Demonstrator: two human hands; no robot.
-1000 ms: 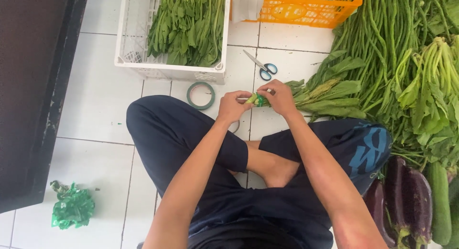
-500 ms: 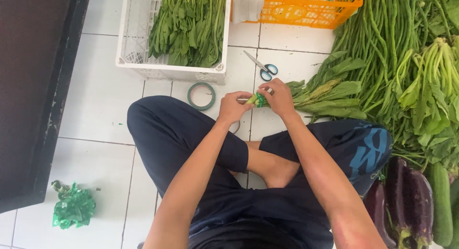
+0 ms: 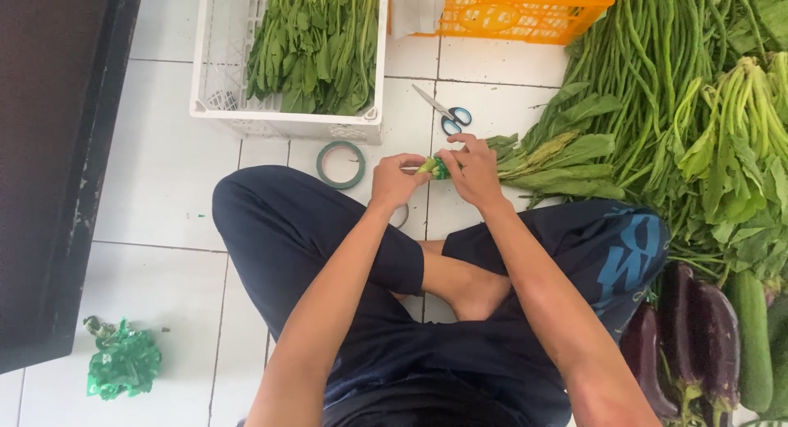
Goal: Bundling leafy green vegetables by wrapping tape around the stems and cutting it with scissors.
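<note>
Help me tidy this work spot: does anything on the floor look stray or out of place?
A crumpled wad of green plastic lies alone on the tiles by the dark panel, apart from the produce. The scissors and tape roll sit loose beyond both hands, which hold the bundle of greens.

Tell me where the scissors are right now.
In the head view, the blue-handled scissors lie on the white tiled floor just beyond the right hand, between the white crate of greens and the orange crate.
</note>
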